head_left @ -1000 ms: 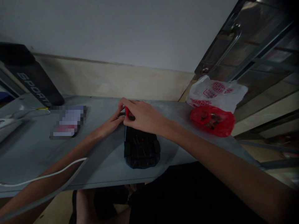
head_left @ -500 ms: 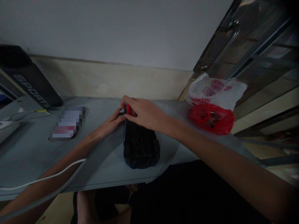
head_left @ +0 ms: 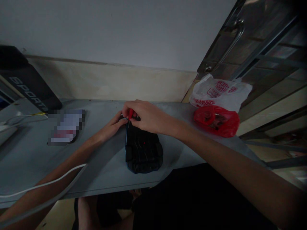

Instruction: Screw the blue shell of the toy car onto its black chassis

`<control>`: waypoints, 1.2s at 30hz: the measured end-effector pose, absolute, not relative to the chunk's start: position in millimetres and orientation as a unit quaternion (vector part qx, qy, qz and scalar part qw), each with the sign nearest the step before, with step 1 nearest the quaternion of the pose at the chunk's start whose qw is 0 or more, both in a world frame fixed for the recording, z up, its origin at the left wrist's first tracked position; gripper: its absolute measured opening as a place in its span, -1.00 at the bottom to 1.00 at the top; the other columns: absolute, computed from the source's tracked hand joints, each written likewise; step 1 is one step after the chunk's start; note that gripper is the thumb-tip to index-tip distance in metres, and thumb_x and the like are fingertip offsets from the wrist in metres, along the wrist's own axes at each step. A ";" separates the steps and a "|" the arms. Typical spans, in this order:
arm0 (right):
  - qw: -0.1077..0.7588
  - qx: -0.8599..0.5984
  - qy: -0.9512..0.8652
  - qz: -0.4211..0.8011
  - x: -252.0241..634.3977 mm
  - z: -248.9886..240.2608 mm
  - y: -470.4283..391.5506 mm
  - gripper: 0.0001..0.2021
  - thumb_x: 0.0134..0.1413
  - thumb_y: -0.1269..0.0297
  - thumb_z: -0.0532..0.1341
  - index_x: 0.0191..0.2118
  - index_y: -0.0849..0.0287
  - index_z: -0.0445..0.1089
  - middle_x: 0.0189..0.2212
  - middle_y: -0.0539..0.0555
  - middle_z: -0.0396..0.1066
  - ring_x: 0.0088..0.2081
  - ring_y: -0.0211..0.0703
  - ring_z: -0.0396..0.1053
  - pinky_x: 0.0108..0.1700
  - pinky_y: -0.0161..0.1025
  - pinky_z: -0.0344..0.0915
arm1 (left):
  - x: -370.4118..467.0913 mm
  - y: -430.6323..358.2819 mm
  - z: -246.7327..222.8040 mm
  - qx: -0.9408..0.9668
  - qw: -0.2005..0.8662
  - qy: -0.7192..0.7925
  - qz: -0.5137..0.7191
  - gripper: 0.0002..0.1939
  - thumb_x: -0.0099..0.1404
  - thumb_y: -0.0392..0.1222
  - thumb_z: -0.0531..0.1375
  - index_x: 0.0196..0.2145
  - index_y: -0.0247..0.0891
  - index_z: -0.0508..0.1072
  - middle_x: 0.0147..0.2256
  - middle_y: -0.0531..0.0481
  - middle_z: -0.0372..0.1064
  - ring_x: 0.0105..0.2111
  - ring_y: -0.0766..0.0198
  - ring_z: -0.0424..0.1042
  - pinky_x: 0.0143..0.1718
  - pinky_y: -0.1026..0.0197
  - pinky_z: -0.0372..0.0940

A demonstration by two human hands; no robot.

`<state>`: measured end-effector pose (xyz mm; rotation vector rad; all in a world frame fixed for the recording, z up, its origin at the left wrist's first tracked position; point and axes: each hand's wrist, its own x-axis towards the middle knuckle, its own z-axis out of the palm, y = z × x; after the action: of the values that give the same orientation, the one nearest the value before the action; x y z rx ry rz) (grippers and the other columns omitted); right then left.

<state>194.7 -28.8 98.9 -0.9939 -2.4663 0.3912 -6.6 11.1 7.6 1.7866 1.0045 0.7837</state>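
A black toy car (head_left: 144,148) lies upside down on the grey table (head_left: 103,172), its underside facing up. My right hand (head_left: 141,115) is closed around a small red-handled tool (head_left: 130,114) above the car's far left part. A thin shaft shows below the red handle. My left hand (head_left: 118,122) is at the car's far left edge, its fingertips pressed close to the car and near the tool. What those fingertips pinch, if anything, is too small and dark to make out.
A black bottle (head_left: 28,81) leans at the back left beside a phone (head_left: 68,126) with a blurred screen. White cables (head_left: 59,180) cross over my left forearm. A white bag (head_left: 220,91) and a red bag (head_left: 216,121) lie at the right.
The red tool has tilted, so its handle and thin shaft show more plainly in my right hand. My left hand has hardly moved. The whole view has shifted slightly.
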 end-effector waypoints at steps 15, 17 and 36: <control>0.257 -0.404 -0.864 0.154 181.4 95.5 -26.9 -0.88 0.20 0.47 0.18 -0.20 0.17 0.44 -0.32 0.02 0.48 -0.18 -0.16 0.34 -0.09 -0.23 0.20 | -7.4 16.2 3.4 0.746 0.439 0.390 0.313 -0.34 0.38 0.08 0.11 0.34 -0.27 0.28 0.32 -0.20 0.33 0.34 -0.15 0.23 0.34 -0.11 0.14; 0.251 -0.417 -0.863 0.139 178.7 96.2 -29.0 -0.86 0.31 0.40 0.14 -0.13 0.15 0.45 -0.31 0.03 0.49 -0.19 -0.17 0.36 -0.10 -0.23 0.19 | -7.5 14.9 3.1 0.739 0.450 0.389 0.317 -0.31 0.38 0.08 0.12 0.38 -0.22 0.24 0.36 -0.16 0.29 0.35 -0.14 0.22 0.35 -0.10 0.12; 0.223 -0.357 -0.894 0.153 190.0 104.6 -32.8 -0.77 0.30 0.55 0.11 0.00 0.20 0.28 -0.26 0.02 0.45 -0.24 -0.22 0.39 -0.13 -0.26 0.22 | -6.1 13.5 2.2 0.729 0.467 0.389 0.314 -0.33 0.40 0.04 0.11 0.37 -0.29 0.21 0.22 -0.22 0.42 0.26 -0.10 0.33 0.31 -0.13 0.19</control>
<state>190.0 -32.8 104.6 -0.9864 -2.4691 0.4220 -6.1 13.5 2.2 1.7900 0.9536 0.7713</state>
